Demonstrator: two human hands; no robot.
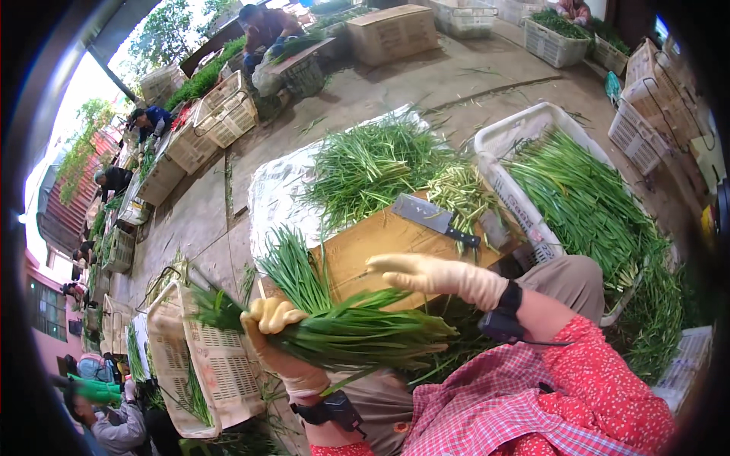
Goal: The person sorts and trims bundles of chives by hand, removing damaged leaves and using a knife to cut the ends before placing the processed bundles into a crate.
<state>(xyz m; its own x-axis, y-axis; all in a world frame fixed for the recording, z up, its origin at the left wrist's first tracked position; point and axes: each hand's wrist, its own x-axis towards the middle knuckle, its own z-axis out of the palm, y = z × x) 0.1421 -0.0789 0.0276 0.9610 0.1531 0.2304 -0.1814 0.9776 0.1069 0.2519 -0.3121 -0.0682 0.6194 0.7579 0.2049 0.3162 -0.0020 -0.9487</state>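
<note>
A concrete floor (198, 220) spreads beneath everything. At the right stands a white plastic crate (525, 216) filled with long green stalks; its left wall carries what looks like printing, too blurred to read. A white sheet (277, 197) lies beyond the person's knees, bearing a loose heap of greens (372, 156). At lower left, a beige slatted crate (228, 365) tilts, with some stalks inside.

A wooden board (365, 247) lies between the sheet and the person. In front of its near edge, the bundle of green stalks (372, 330) is held over the lap, pale ends toward the right. The gloved left hand (270, 315) has its fingers curled firmly around it. The gloved right hand (445, 277) is spread, fingers extended and holding nothing, above the bundle's right end.

A cleaver (426, 215) rests on the board's far right, small dark marks on its blade, illegible. Smallest are the black wrist devices (502, 323), whose visible faces show no readable label.
</note>
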